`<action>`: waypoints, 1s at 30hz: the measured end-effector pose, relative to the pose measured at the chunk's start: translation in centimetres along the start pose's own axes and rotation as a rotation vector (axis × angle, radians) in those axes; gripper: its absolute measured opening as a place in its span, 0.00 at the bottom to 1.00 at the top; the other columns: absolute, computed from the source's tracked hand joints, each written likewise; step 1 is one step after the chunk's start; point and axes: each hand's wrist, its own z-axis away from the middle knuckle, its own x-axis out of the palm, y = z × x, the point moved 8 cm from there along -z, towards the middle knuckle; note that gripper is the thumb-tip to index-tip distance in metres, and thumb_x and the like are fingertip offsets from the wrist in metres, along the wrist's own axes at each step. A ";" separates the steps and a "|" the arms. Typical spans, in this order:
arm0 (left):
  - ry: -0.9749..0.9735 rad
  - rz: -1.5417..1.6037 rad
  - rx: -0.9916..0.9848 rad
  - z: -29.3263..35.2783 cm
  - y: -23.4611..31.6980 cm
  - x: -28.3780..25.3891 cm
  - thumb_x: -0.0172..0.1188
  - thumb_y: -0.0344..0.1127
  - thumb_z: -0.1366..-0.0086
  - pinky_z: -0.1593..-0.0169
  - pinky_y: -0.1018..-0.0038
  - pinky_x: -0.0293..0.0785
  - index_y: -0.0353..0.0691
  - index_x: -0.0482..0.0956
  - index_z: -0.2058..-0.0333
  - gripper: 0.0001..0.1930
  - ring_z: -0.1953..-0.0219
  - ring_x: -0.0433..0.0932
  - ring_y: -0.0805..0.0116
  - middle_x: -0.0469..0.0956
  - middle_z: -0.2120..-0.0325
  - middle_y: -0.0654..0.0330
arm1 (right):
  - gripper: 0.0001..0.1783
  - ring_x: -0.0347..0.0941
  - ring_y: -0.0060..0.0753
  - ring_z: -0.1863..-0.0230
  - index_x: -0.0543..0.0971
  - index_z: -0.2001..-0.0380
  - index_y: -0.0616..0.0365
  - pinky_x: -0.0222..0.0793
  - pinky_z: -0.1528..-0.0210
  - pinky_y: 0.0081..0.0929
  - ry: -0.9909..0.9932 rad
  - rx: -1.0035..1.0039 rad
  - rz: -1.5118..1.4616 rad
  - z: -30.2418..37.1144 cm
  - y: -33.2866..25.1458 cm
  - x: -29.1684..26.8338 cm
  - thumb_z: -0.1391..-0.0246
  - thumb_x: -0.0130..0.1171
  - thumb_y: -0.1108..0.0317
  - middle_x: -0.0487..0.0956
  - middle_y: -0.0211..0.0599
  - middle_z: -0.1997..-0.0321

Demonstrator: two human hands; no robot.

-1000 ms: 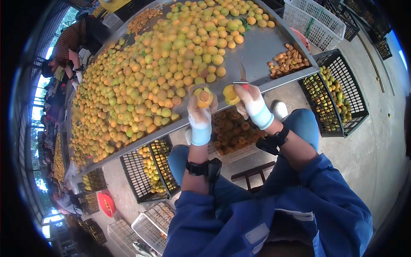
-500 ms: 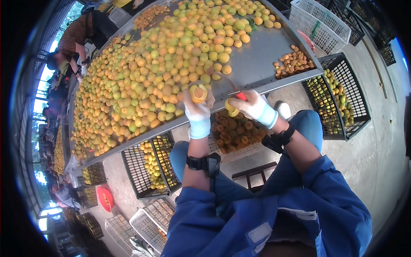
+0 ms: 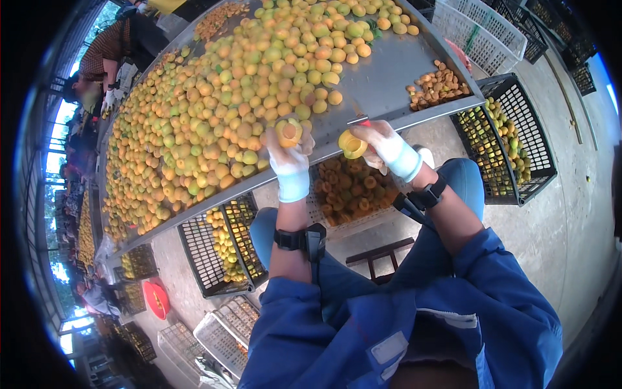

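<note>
My left hand (image 3: 289, 162), in a white glove, is closed around a cut apricot half (image 3: 289, 133) above the table's front edge. The brown pit shows in its cut face. To the right, my gloved right hand (image 3: 391, 152) grips a red-handled knife (image 3: 358, 121) with a metal collar; its thin blade is blurred over the table. The same hand holds another apricot half (image 3: 351, 144), its hollow side partly showing. Below my hands stands a crate of apricot halves (image 3: 353, 191), between my knees.
Whole apricots (image 3: 214, 117) cover much of the metal table (image 3: 382, 78). A pile of pits (image 3: 437, 87) lies at its right corner. Black crates of fruit stand right (image 3: 538, 142) and left (image 3: 194, 259). White crates (image 3: 479, 39) stand behind. A person (image 3: 107, 55) bends over the far left side.
The knife blade has swung away from the fruit in my left hand. My right hand has turned, so its apricot half shows more of its hollow. Both hands sit slightly higher.
</note>
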 end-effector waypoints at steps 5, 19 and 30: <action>0.024 0.103 -0.052 -0.2 -0.4 -0.7 0.34 0.59 0.29 0.75 0.76 0.55 0.33 0.69 0.52 0.31 0.81 0.59 0.72 0.67 0.81 0.62 | 0.18 0.64 0.18 0.83 0.81 0.64 0.64 0.58 0.80 0.19 -0.008 -0.163 0.424 0.4 -2.3 1.0 0.43 0.59 0.56 0.71 0.27 0.83; -0.058 -0.379 0.035 0.7 -0.2 1.3 0.34 0.53 0.28 0.74 0.79 0.60 0.37 0.70 0.54 0.24 0.75 0.68 0.72 0.74 0.70 0.59 | 0.28 0.70 0.25 0.85 0.78 0.67 0.68 0.64 0.79 0.20 0.220 -0.371 -0.006 0.2 -3.6 -1.6 0.35 0.40 0.51 0.75 0.36 0.81; -0.154 -0.124 -0.116 0.8 -3.8 -0.2 0.36 0.50 0.27 0.67 0.80 0.70 0.38 0.72 0.55 0.22 0.66 0.75 0.74 0.77 0.65 0.61 | 0.30 0.66 0.24 0.89 0.76 0.75 0.64 0.58 0.85 0.21 0.253 -0.191 -0.047 0.5 -2.8 -2.9 0.35 0.45 0.46 0.72 0.33 0.88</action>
